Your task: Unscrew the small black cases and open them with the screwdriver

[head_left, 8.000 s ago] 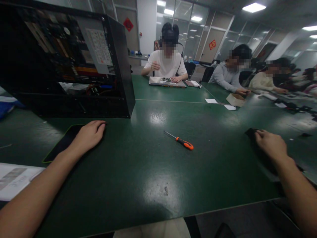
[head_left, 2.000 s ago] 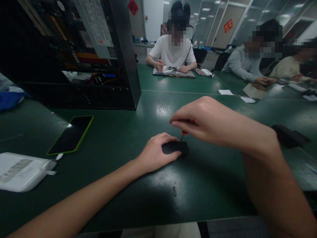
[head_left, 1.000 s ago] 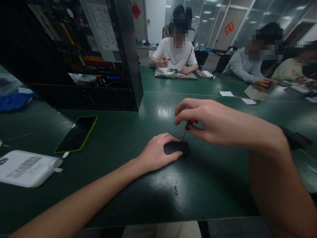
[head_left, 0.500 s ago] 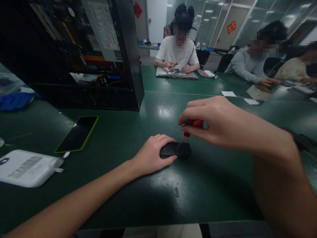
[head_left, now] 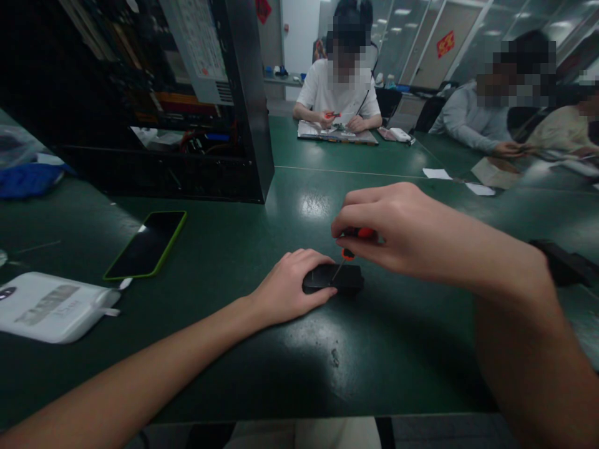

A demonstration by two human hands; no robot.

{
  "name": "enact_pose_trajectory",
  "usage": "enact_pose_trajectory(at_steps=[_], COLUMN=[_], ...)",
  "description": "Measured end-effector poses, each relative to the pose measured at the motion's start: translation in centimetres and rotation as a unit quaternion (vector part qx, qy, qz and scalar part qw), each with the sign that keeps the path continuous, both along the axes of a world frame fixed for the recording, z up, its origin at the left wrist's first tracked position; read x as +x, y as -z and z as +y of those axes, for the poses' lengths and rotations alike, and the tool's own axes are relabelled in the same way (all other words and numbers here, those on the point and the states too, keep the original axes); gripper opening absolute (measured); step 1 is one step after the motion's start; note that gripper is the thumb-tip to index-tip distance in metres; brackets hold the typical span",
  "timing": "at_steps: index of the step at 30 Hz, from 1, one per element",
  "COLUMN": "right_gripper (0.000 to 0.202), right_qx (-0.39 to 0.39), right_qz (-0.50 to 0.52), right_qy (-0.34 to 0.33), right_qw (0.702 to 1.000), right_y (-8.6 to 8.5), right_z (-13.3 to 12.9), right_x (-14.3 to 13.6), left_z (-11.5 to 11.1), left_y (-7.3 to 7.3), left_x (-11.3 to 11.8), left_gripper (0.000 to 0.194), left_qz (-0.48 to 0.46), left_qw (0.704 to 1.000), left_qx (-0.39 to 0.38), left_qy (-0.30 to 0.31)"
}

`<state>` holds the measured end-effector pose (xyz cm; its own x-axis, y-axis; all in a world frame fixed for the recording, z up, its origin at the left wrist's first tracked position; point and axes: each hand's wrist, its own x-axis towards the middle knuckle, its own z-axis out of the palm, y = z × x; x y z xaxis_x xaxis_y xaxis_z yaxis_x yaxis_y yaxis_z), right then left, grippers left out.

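A small black device lies on the green table. My left hand grips its left end, fingers along the far side and thumb along the near side. Above and to the right, my right hand is closed round the handle of a red and black screwdriver. The screwdriver is tilted, and its thin shaft runs down to the top of the device. Part of the handle is hidden by my fingers.
An open black computer case stands at the back left. Nearer are a phone with a green edge and a white device. A black object lies at the right. Across the table several people sit.
My right hand has shifted slightly left with the screwdriver in it. The view has tilted a little, and my left hand still holds the black device.
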<state>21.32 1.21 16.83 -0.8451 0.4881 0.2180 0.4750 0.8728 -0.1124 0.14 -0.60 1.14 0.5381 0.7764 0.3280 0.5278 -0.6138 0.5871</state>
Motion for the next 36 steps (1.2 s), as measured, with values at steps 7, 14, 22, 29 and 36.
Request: enact_pose_trajectory(at_steps=[7, 14, 22, 29, 36], right_gripper=[0.013, 0.013, 0.019, 0.017, 0.023], right_qx=[-0.001, -0.002, -0.029, -0.035, -0.019], right_qz=[-0.009, -0.022, -0.012, -0.029, -0.019], right_qy=[-0.004, 0.006, -0.014, -0.033, -0.014], right_qw=[1.000, 1.000, 0.999, 0.998, 1.000], right_y=[-0.2, 0.0, 0.0, -0.6, -0.2], right_z=[0.0, 0.1, -0.5, -1.9, -1.4], right_x=[0.0, 0.0, 0.4, -0.3, -0.2], left_z=[0.1, 0.2, 0.1, 0.1, 0.1], left_y=[0.2, 0.4, 0.4, 0.4, 0.4], left_x=[0.0, -0.2, -0.2, -0.1, -0.1], left_gripper=[0.038, 0.039, 0.038, 0.035, 0.038], left_qz=[-0.008, 0.000, -0.001, -0.003, -0.005], left_qw=[1.000, 1.000, 1.000, 1.000, 1.000], left_qx=[0.000, 0.007, 0.015, 0.017, 0.017], left_qy=[0.006, 0.007, 0.004, 0.003, 0.006])
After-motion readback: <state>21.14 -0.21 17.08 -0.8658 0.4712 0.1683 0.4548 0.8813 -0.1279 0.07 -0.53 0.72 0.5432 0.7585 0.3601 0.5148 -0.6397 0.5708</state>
